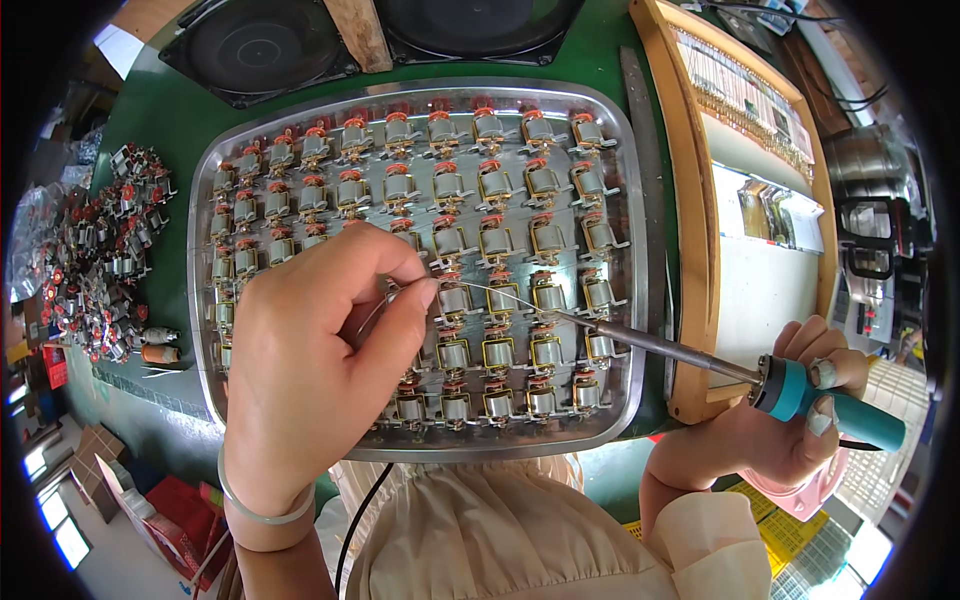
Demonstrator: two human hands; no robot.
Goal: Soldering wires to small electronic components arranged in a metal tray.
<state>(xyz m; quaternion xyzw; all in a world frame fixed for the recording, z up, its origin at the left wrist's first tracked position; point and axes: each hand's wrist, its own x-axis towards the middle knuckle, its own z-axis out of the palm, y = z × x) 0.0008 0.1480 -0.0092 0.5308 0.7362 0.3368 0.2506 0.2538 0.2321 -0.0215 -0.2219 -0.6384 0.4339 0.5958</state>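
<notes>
My left hand (310, 360), a bangle at its wrist, is closed over the middle left of the metal tray (420, 442), pinching a thin silver wire (485, 288) between thumb and index finger. My right hand (780, 440) grips a teal-handled soldering iron (680, 350), whose tip meets or nearly meets the wire's end at a small metal component (548, 292). Several rows of these silver components with red tops fill the tray. Some at centre left are hidden behind my left hand.
A pile of similar parts (105, 260) lies left of the tray on the green tabletop (160, 110). A wooden-framed box (755, 260) stands at the right, a long dark bar (643, 110) beside it. Two black speaker-like panels (260, 55) are behind the tray. A red box (185, 520) is at lower left.
</notes>
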